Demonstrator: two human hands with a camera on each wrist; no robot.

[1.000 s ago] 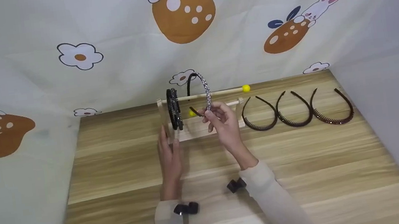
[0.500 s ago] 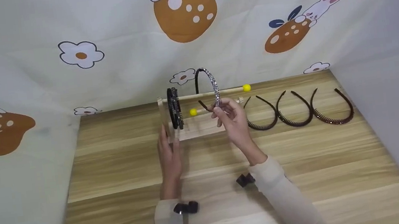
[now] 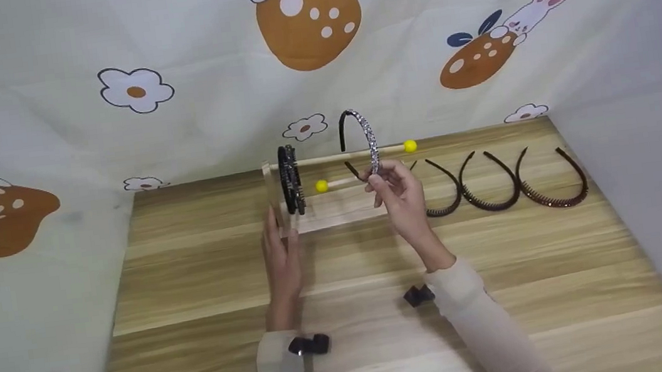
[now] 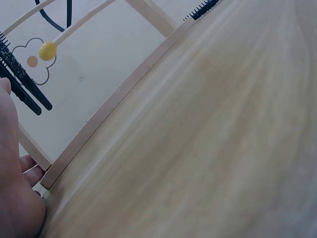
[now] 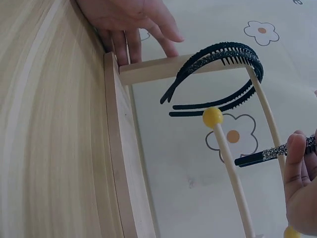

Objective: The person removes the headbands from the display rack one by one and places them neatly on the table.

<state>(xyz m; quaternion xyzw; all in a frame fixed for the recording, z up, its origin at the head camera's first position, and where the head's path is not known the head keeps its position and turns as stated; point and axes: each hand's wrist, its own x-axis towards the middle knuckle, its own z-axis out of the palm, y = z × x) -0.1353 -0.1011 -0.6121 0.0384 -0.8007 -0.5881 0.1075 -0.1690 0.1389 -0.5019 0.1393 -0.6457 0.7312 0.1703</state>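
My right hand [image 3: 403,199] pinches a headband [image 3: 370,138] studded with silvery stones, thumb and fingertips at its near side. The headband stands upright, and the upper rod [image 3: 321,160] of a wooden stand passes within its loop in the head view. Dark toothed headbands [image 5: 218,52] hang on that rod near its left end. My left hand [image 3: 282,264] is at the stand's left upright [image 5: 153,69]; its fingers extend against the outer side, with the thumb held apart. A shorter lower rod [image 5: 230,168] ends in a yellow ball [image 3: 321,186].
Three dark headbands [image 3: 493,207] lie in a row on the wooden table [image 3: 388,343], right of the stand. A yellow ball [image 3: 410,146] caps the upper rod's right end. A printed cloth [image 3: 203,126] hangs behind the table, with more at both sides.
My right hand has moved right, carrying the silvery headband along the upper rod, away from the dark headbands. The left hand stays at the upright.
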